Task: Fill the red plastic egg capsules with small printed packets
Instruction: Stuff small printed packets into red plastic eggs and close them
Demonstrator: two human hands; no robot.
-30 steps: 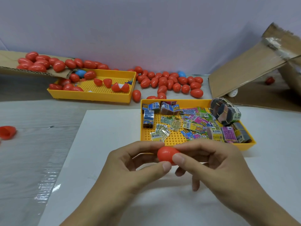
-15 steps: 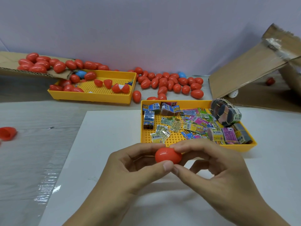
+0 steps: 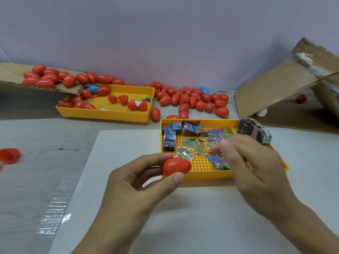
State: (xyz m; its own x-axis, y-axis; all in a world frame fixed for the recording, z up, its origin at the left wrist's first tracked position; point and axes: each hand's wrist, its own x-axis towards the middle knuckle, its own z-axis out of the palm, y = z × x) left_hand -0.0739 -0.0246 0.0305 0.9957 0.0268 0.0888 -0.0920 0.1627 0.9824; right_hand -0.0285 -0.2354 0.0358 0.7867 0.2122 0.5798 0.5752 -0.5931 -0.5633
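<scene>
The left hand (image 3: 135,182) pinches a closed red egg capsule (image 3: 177,166) between thumb and fingertips, holding it just in front of the near yellow tray (image 3: 207,176), above the white sheet (image 3: 117,143). The right hand (image 3: 256,167) reaches over that tray with its fingers loosely bent above the printed packets (image 3: 197,146) — it is blurred, and whether it grips one cannot be told. The near tray holds loose packets scattered across its perforated floor, several blue boxed ones along its left and back edge, and a rubber-banded bundle of packets (image 3: 255,130) perched at its far right corner. The far yellow tray (image 3: 108,114) holds a few whole red eggs, some open red halves and a blue egg (image 3: 93,88). A cardboard flap (image 3: 11,70) behind it carries a heap of red eggs that spills into the tray — more lie loose in a pile of red eggs (image 3: 192,99) on the table behind the near tray. An open red half (image 3: 9,155) lies far to the left, and a tilted cardboard box (image 3: 275,88) stands at the right.
</scene>
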